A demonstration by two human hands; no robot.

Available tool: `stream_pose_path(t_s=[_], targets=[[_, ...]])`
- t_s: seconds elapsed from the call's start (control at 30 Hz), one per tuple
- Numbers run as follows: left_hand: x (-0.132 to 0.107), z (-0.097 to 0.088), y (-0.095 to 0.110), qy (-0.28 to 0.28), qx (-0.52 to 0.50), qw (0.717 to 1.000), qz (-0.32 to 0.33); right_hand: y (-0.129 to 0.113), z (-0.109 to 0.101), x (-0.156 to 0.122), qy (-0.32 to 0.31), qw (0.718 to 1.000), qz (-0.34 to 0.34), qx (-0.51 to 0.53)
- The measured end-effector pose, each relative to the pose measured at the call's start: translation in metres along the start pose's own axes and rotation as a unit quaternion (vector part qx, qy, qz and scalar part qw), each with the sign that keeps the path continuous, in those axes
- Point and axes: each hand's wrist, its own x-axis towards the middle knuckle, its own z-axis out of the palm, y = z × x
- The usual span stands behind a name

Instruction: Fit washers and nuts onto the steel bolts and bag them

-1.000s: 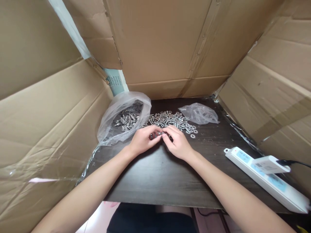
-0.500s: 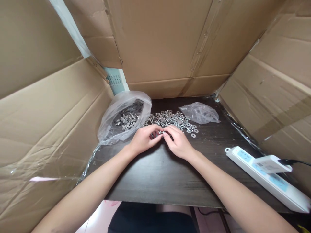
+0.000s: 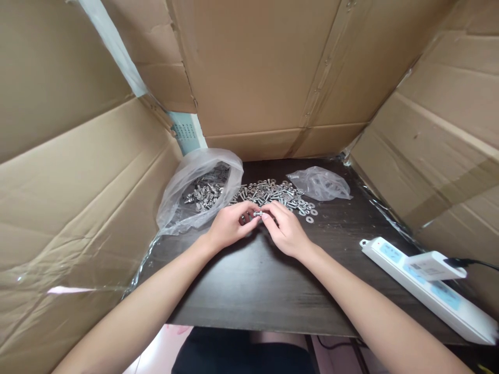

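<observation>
Over the middle of the dark table (image 3: 249,280), my two hands meet at a small silver bolt (image 3: 258,213). My left hand (image 3: 232,223) has its thumb and fingers closed around one end of it. At the other end, my right hand (image 3: 284,227) pinches with thumb and forefinger; a nut or washer on the bolt there is too small to tell. Just beyond the fingertips spreads a loose pile of bolts, nuts and washers (image 3: 268,192). To the left lies a clear plastic bag (image 3: 167,213), open towards the pile, with many metal fasteners (image 3: 206,195) inside.
A smaller crumpled plastic bag (image 3: 322,183) lies at the back right. Along the right edge rests a white power strip (image 3: 424,291) with a white charger (image 3: 434,266) and black cable plugged in. Cardboard walls (image 3: 268,67) enclose the table at the back and both sides.
The fingers have shifted slightly around the bolt, so more of it shows between them. The camera view has tilted a little; the pile and bags look the same.
</observation>
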Motion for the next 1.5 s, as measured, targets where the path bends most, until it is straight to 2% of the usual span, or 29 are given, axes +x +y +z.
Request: stream_pose_path(t_s=[0.13,0.7,1.03,1.5], targets=[[0.0006,-0.0002,0.0007,0.002,0.005,1.0,0.004,-0.0014,-0.0001,-0.0004,0.013,1.0,-0.004,0.005],[0.0,-0.0002,0.001,-0.01,0.016,1.0,0.003,-0.002,0.0001,-0.0003,-0.006,1.0,0.007,0.004],[-0.0002,0.0009,0.0005,-0.013,0.007,1.0,0.007,0.0017,0.0021,0.0006,-0.008,1.0,-0.011,-0.013],[0.0002,0.0003,0.0012,-0.008,0.004,1.0,0.004,-0.0008,0.0005,-0.0012,0.001,1.0,0.011,0.006]])
